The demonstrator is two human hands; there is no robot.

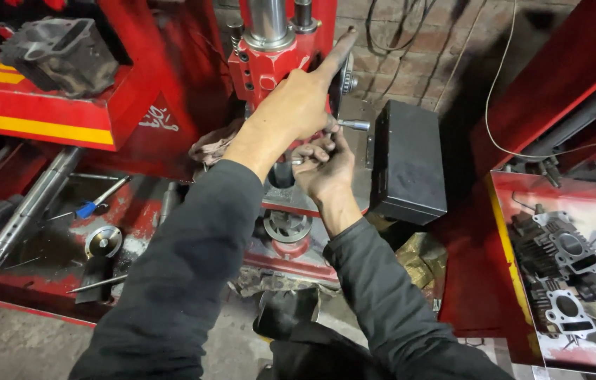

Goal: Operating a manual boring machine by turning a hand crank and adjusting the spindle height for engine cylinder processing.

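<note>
My left hand (pixel 296 102) reaches up against the red machine head (pixel 270 67), its index finger stretched out to touch a dark toothed wheel (pixel 346 74); it grips nothing that I can see. Just below it, my right hand (pixel 322 169) is curled, with a ring on one finger, and its thumb and fingers pinch a small steel handle (pixel 354 125) that sticks out sideways from the machine. A polished steel column (pixel 268 20) rises above the head. Both arms wear dark sleeves. What lies behind my hands on the machine is hidden.
A black box (pixel 407 162) hangs right of the hands. A dark engine cylinder (pixel 59 53) sits on the red shelf at upper left. Steel shafts (pixel 30 207), a blue-handled tool (pixel 94 206) and a round disc (pixel 103 241) lie lower left. More engine cylinders (pixel 565 274) fill the right tray.
</note>
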